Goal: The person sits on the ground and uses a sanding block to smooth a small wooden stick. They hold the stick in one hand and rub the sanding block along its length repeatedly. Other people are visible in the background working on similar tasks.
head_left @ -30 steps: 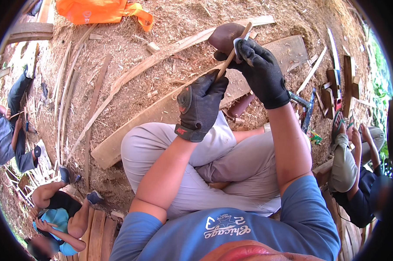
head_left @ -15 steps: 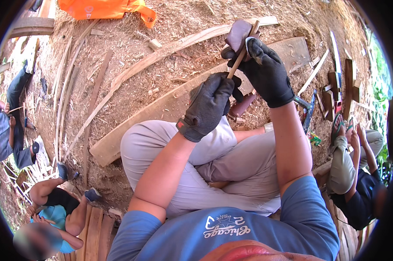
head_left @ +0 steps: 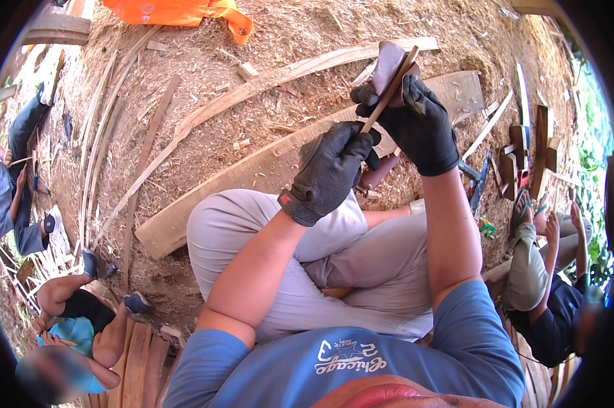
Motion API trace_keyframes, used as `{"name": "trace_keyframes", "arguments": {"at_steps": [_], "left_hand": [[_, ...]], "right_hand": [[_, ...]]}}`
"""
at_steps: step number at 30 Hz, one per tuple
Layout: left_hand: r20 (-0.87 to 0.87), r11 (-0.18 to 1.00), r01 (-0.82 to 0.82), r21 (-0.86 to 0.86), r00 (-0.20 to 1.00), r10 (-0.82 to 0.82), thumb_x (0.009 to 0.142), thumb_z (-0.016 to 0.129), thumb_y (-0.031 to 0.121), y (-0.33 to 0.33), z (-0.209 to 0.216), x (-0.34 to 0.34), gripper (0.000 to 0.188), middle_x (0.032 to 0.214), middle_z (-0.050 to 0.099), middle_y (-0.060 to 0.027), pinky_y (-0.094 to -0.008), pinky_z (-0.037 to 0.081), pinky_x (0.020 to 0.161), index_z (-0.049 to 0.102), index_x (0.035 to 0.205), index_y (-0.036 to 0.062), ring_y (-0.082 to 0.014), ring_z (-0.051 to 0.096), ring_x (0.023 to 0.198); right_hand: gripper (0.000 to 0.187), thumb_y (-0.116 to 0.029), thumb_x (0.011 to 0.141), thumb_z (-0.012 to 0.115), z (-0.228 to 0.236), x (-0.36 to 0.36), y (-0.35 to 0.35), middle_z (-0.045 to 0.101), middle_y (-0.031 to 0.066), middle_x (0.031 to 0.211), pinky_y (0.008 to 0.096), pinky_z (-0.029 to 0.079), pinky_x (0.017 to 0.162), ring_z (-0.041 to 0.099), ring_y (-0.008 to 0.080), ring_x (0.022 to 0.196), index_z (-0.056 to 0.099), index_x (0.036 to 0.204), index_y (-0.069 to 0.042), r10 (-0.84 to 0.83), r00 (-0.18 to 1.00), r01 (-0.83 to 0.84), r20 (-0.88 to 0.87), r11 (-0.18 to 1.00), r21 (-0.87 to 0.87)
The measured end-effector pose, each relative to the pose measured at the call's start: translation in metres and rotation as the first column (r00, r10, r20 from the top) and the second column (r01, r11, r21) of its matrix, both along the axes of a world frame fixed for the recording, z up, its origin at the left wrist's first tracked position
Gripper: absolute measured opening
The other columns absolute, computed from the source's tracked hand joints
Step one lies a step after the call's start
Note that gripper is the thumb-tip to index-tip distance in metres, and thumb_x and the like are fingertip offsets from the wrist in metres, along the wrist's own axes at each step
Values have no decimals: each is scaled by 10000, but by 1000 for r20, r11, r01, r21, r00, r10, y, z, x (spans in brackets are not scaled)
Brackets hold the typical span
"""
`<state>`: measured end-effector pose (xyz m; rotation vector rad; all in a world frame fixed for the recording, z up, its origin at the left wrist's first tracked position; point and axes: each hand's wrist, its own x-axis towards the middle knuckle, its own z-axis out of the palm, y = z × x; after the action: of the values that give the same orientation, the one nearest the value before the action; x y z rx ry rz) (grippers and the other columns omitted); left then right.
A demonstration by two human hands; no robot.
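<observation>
Both my hands wear black gloves and are raised in front of my crossed legs. My left hand (head_left: pixel 330 166) is closed around the near end of a thin wooden stick (head_left: pixel 392 88), which slants up and away to the right. Higher on the stick, my right hand (head_left: pixel 419 129) pinches a brown-purple sheet of sandpaper (head_left: pixel 388 60) against it. The sheet's upper part stands out past my fingers, on the stick's left side. Another curled brown sheet (head_left: pixel 380 171) lies on the ground, partly behind my hands.
A wide plank (head_left: pixel 205 204) and a long curved strip (head_left: pixel 252 88) lie across shaving-covered ground. An orange bag (head_left: pixel 164 10) is at the far edge. Tools and wood blocks (head_left: pixel 511 160) lie right. People sit left and right, one nearby (head_left: pixel 552 272).
The stick's far tip and the sandpaper have shifted slightly right and nearer, and the sheet stands more upright. Both hands keep their hold. The whole view has tilted a little.
</observation>
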<state>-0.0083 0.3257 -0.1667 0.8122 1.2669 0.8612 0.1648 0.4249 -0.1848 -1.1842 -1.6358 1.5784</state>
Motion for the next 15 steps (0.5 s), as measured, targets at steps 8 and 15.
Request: {"name": "trace_keyframes", "arguments": {"at_steps": [8,15], "left_hand": [[148,994,4,-110,989,13,1130,518,257,-5,-8,1,279,723,575,32,-223,361,516,701,1111,47,-33,462,580],[271,980,-152,-131,945,183,1124,529,255,-4,-15,-3,274,868,637,46,-231,446,625,701,1176,49,-40,552,720]], "right_hand": [[438,-390,1124,518,-12,-8,-1,721,125,1126,330,598,911,724,226,1038,650,1221,16,-243,907,169,-344,958,-232],[299,-280,1120,567,-2,-58,-51,679,3,1028,267,485,861,582,73,967,735,1159,-36,-504,828,324,-246,787,-524]]}}
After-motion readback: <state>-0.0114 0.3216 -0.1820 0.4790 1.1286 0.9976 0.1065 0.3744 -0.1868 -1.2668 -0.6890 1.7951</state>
